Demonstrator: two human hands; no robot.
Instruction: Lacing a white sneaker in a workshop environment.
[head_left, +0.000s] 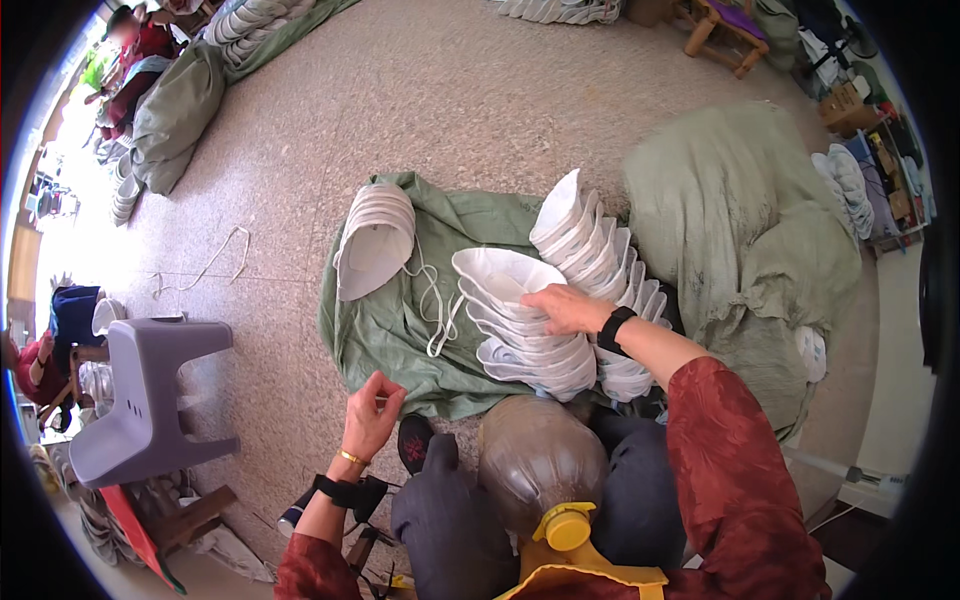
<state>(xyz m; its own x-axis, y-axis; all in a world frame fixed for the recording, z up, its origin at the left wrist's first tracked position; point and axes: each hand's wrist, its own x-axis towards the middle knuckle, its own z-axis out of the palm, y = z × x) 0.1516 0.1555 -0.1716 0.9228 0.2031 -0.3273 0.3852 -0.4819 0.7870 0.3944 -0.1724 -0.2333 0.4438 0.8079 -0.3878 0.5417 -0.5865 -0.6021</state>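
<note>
Stacking judged as roughly midway, from the lie of things alone. Found the right hand [568,308] laid palm down on the top of the front pile of white moulded cups [520,345], fingers stretched flat over the rim of the uppermost cup, pressing and not clasping. Found the left hand [372,412] apart from the piles, raised over the near edge of the green cloth [385,340], fingertips pinched together; could not tell whether anything thin was between them. Counted as done: the front pile nested neatly, a leaning row of cups [590,245] just behind it and touching it, and a separate nested pile [375,240] lying on its side further left on the cloth. Noted a loose white cord [437,300] between the piles, not tied round any of them. Judged as left: the binding of these piles, and perhaps more cups inside the large green sack [740,230] on the right, though its content was hidden. Saw a grey plastic stool [150,395] well apart on the left.
</note>
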